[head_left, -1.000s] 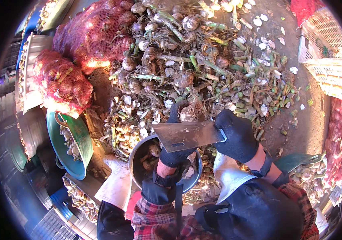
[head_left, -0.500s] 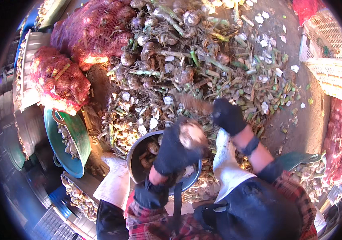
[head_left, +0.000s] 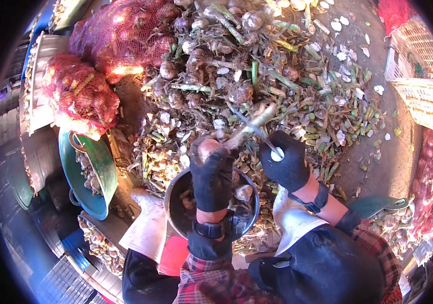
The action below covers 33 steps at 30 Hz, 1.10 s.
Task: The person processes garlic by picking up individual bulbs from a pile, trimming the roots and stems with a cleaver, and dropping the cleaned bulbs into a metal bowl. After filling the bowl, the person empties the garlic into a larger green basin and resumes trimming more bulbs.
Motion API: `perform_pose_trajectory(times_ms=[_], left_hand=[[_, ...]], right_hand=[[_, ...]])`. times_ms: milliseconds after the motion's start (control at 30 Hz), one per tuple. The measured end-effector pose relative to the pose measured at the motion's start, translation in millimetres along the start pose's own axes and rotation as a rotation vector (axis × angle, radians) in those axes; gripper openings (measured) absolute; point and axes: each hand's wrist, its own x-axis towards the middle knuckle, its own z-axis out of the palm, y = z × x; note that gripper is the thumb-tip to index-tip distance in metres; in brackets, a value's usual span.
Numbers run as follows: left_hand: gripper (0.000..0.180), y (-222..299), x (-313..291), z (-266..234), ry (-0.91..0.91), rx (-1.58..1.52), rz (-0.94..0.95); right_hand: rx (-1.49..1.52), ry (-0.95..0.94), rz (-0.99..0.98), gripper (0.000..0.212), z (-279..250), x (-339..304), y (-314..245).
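Observation:
My left hand (head_left: 212,177), in a black glove, is closed around a garlic bulb (head_left: 208,148) above a metal bucket (head_left: 255,217). The bulb's long pale stem (head_left: 259,119) points up and to the right. My right hand (head_left: 286,159), gloved in black too, grips a knife (head_left: 257,130) with a pale round handle end. Its narrow blade crosses the stem; whether it touches is not certain. Inside the bucket, between my boots, lie several trimmed garlic bulbs (head_left: 243,193), partly hidden by my left hand and wrist.
A heap of garlic with stems (head_left: 237,93) and cut scraps spreads ahead. Red mesh sacks (head_left: 82,96) and a green-blue tub (head_left: 85,175) stand at the left. White plastic baskets (head_left: 424,91) and another filled mesh sack (head_left: 432,177) are at the right.
My left hand has moved left, and a long stem now shows on the garlic in it. My right hand has turned, bringing the blurred knife across that stem.

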Motion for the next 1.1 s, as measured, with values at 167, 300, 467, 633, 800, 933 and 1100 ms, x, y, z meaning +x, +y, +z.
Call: perform_pose_trajectory(times_ms=[167, 300, 467, 633, 800, 933, 1100], left_hand=[[0.059, 9.3, -15.4, 0.3, -0.255, 0.141, -0.159], [0.061, 64.9, -8.0, -79.2, -0.556, 0.900, -0.395], [0.040, 38.7, 26.9, -34.8, -0.299, 0.868, -0.099], [0.047, -49.9, 130.6, -25.5, -0.310, 0.981, 0.140], [0.047, -65.1, 126.6, -18.4, -0.191, 0.793, 0.139], [0.058, -39.0, 85.4, 19.5, -0.195, 0.521, 0.185], [0.064, -0.9, 58.5, 25.1, -0.244, 0.562, 0.239]], right_hand=[[-0.265, -0.127, 0.062, 0.018, 3.8, -33.8, 75.2], [-0.291, -0.073, 0.138, 0.017, 2.4, -10.7, 50.0], [-0.314, 0.105, -0.039, 0.027, 13.3, 69.0, 42.1], [-0.083, -0.037, 0.194, 0.035, 35.4, 94.2, 45.6], [0.004, -0.006, 0.236, 0.034, 24.4, 76.4, 54.7], [0.165, -0.015, 0.244, 0.031, -0.5, 60.1, 9.9], [0.264, -0.088, 0.174, 0.026, -17.5, 36.8, -21.1]])
